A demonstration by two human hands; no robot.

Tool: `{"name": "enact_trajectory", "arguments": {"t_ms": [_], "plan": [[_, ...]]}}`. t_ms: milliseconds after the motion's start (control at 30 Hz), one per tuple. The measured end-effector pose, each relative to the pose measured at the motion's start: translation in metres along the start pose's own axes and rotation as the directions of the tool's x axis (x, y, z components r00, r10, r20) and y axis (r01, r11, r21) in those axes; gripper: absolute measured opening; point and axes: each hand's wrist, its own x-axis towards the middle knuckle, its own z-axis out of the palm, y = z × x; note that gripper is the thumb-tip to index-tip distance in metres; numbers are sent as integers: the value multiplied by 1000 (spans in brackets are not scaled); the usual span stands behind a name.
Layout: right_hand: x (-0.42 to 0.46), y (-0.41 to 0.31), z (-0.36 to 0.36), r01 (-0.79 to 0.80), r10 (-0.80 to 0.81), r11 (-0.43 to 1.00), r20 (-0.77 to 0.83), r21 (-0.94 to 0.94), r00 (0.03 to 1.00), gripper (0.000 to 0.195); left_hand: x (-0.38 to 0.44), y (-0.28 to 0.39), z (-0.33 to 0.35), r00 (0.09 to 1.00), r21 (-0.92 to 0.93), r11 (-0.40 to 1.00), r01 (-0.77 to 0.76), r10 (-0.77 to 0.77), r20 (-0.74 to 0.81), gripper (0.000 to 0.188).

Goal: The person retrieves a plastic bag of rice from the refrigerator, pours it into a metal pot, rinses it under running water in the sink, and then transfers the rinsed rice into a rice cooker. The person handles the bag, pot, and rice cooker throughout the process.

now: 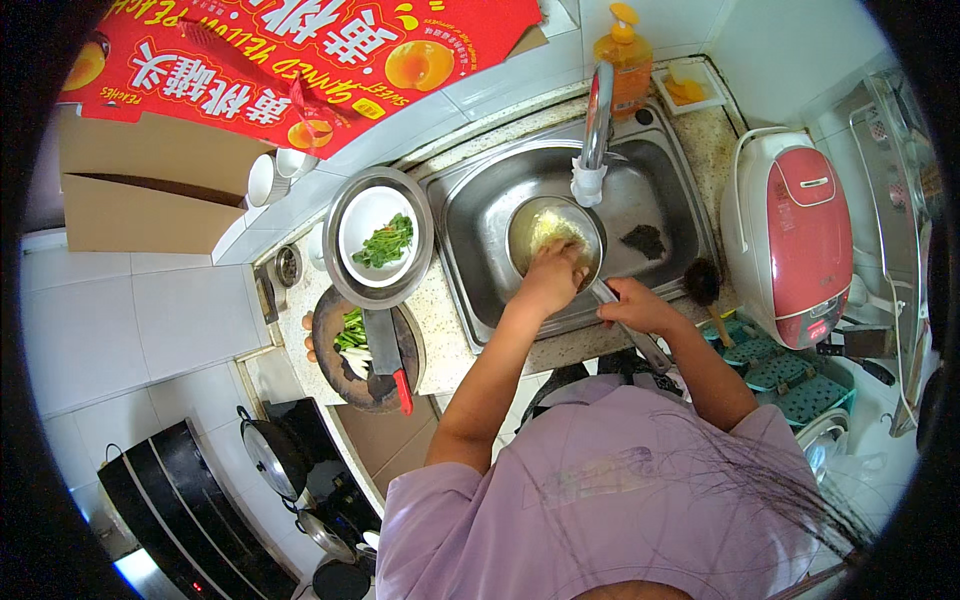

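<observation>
A long-handled metal pan (514,238) is held over the stainless steel sink (480,195), below the faucet (598,112). Pale yellow shredded food (553,225) in liquid lies inside it. My left hand (555,271) reaches into the pan, fingertips in the food; whether they grasp any is hidden. My right hand (634,304) is closed around the pan's handle (646,346). Left of the sink, a white bowl of green leaves (386,244) sits in a metal basin (334,259). A red-handled cleaver (384,341) rests on a round chopping board (341,386) beside cut scallions (354,334).
A pink and white rice cooker (814,240) stands right of the sink. A dark scrub brush (703,281) lies at the sink's right corner. Behind the sink stand an orange soap bottle (622,64) and a small white tray (688,86). Dark scraps (643,241) lie in the sink.
</observation>
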Motion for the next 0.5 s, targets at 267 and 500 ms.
{"name": "enact_trajectory", "arguments": {"t_ms": [267, 500], "plan": [[-5, -17, 4, 22, -21, 995, 8, -97, 1000, 21, 0, -16, 4, 958, 52, 964, 262, -253, -138, 33], [-3, -7, 4, 34, -34, 994, -2, -102, 999, 21, -6, -12, -23, 986, -284, 958, 35, -80, -149, 23]]}}
